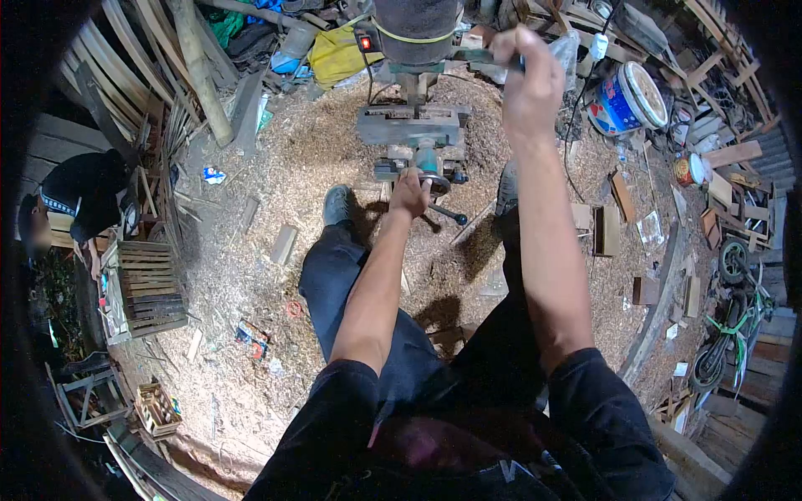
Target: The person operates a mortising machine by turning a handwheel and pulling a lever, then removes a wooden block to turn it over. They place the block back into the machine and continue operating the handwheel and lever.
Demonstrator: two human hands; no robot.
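Note:
A drill press (418, 33) with a dark, rounded housing stands in front of me. Below its spindle, a metal vise (413, 127) holds a piece with a slot along its top. My left hand (408, 194) is closed at the rim of the handwheel (436, 185) on the near side of the vise. Beside that wheel a crank with a black knob (460, 219) sticks out. Raised to the right of the housing, my right hand (533, 82) is curled round the end of the machine's green lever (474, 55); its fingers are slightly blurred.
Wood shavings cover the floor between my boots. A paint bucket (628, 98) and wood offcuts (607, 231) lie to the right, near a small motorbike (728, 334). At left, another person (88, 192) bends by a slatted crate (150, 284). A red switch (365, 42) glows on the machine.

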